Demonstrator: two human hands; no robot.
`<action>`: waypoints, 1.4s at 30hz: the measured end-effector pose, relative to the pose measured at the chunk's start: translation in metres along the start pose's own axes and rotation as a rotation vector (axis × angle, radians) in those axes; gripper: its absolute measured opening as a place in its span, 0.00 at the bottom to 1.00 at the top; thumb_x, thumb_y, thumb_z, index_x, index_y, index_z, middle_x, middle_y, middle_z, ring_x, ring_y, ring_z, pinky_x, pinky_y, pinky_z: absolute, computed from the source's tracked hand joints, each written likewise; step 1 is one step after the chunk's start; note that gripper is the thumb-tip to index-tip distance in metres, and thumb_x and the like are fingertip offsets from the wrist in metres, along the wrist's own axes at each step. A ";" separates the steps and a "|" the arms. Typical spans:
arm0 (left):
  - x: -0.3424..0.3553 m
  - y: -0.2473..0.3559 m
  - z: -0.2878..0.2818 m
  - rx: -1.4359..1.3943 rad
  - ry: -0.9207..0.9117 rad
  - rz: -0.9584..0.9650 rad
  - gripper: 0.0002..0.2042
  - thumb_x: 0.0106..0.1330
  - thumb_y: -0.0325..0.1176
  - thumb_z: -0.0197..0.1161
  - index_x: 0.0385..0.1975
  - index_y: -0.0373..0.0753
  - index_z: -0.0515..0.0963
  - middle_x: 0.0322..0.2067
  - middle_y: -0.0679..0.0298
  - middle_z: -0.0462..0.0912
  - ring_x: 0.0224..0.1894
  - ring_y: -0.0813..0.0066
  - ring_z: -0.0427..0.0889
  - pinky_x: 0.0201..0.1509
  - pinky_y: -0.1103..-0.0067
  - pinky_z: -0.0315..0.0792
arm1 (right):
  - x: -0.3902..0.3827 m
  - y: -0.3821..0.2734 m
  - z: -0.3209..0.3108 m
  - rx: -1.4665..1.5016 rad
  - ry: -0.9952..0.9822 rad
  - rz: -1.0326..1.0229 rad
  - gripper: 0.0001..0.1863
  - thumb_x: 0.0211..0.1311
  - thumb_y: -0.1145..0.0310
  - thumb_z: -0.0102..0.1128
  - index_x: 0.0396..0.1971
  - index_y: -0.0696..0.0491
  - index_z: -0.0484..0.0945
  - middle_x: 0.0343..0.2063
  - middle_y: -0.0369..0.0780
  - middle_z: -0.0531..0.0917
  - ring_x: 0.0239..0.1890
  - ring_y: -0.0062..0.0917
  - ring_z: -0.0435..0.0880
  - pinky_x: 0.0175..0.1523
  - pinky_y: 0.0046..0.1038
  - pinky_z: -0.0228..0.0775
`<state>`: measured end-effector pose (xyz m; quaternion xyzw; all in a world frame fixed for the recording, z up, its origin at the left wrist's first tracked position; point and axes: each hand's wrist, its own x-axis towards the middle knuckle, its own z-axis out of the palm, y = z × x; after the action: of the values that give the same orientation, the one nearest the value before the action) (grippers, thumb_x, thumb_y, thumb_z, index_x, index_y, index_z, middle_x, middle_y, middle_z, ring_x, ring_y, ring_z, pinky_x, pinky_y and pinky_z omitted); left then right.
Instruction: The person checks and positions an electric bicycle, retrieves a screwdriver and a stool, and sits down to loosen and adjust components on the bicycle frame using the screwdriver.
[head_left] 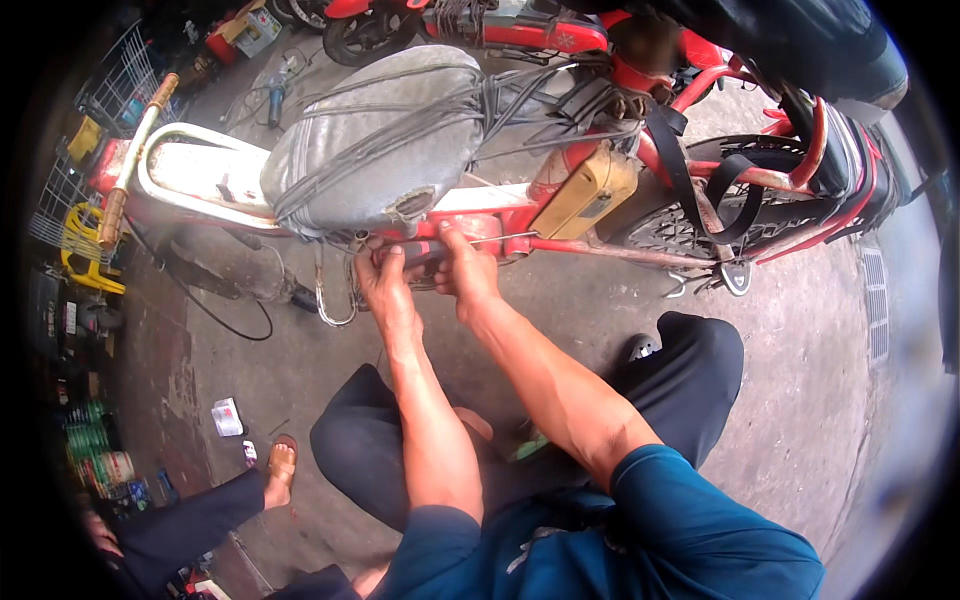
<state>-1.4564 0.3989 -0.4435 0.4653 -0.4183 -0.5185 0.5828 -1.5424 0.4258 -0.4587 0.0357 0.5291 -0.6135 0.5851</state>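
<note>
A red and white two-wheeler [485, 220] lies across my view, a grey cushion-like bundle [360, 120] lashed to it with dark cords. My left hand [390, 285] is curled beneath the bundle at a small dark and pinkish object [420, 255], its grip partly hidden. Beside it my right hand [465, 270] is closed, thumb raised, at the same spot; a thin rod or cable [505, 238] runs rightward from there. I cannot make out exactly what either holds. A tan box [590, 190] is fixed on the frame to their right.
Another red two-wheeler [560, 38] stands behind. A blue power tool [275, 100] lies on the concrete floor [220, 350]. Wire baskets [125, 70] and stacked goods [95, 440] line the left. Another person's sandalled foot [280, 465] is at lower left.
</note>
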 end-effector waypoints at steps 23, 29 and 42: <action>-0.011 0.014 0.004 0.077 -0.104 0.067 0.12 0.61 0.27 0.57 0.42 0.31 0.66 0.39 0.61 0.73 0.35 0.74 0.77 0.36 0.80 0.72 | -0.005 0.002 -0.007 0.098 -0.126 -0.095 0.19 0.58 0.56 0.59 0.41 0.56 0.72 0.31 0.36 0.77 0.30 0.21 0.76 0.31 0.25 0.69; 0.005 0.001 -0.008 0.119 -0.027 -0.016 0.15 0.60 0.24 0.56 0.47 0.32 0.66 0.42 0.60 0.71 0.36 0.74 0.76 0.34 0.80 0.74 | -0.013 0.005 -0.003 0.185 -0.196 -0.111 0.19 0.58 0.56 0.59 0.39 0.56 0.72 0.30 0.36 0.77 0.27 0.20 0.76 0.28 0.21 0.69; 0.004 -0.006 -0.004 0.104 -0.017 0.002 0.16 0.60 0.24 0.57 0.47 0.33 0.65 0.44 0.59 0.70 0.40 0.73 0.75 0.35 0.80 0.75 | -0.014 0.008 -0.008 0.283 -0.296 -0.193 0.19 0.56 0.53 0.61 0.34 0.54 0.73 0.29 0.36 0.78 0.26 0.19 0.76 0.28 0.22 0.70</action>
<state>-1.4533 0.3949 -0.4505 0.4902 -0.4501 -0.4994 0.5547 -1.5366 0.4423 -0.4576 -0.0237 0.3470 -0.7335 0.5840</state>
